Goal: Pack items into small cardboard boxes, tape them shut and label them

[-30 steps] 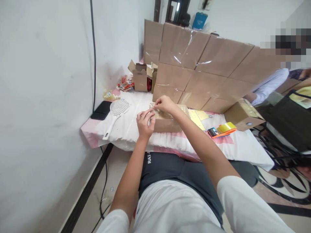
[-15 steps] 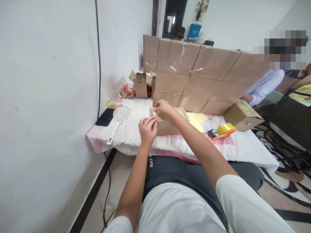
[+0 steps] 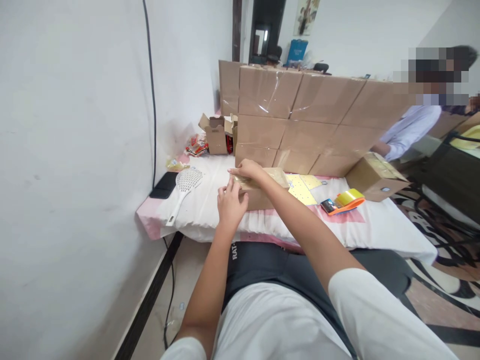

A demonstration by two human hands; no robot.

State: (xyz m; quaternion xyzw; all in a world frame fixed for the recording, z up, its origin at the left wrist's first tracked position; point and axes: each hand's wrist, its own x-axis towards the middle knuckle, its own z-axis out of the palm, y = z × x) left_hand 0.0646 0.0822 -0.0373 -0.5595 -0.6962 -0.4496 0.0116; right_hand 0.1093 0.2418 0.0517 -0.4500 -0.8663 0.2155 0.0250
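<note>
A small cardboard box (image 3: pixel 264 200) lies in front of me on the cloth-covered table, with clear packing tape (image 3: pixel 277 175) along its top. My right hand (image 3: pixel 250 170) rests on the top near the left end, fingers stretched out and flat over the tape. At the left front corner is my left hand (image 3: pixel 230 202), its fingers bent against the end and its thumb by the front side. The tape's end is hidden by my hands. To the right, a tape dispenser (image 3: pixel 348 200) with an orange frame and a yellowish roll lies on the cloth.
Taped cartons (image 3: pixel 290 110) form a wall behind the box. A white slotted skimmer (image 3: pixel 187 182) and a black phone (image 3: pixel 164 185) lie left. Beyond are an opened carton (image 3: pixel 216 137) and red packets (image 3: pixel 197 145). Another box (image 3: pixel 375 177) stands right, near a person's sleeve (image 3: pixel 414 127).
My right hand has gone from a pinch at the tape to lying flat on the box top. My left hand has shifted slightly down and right against the box.
</note>
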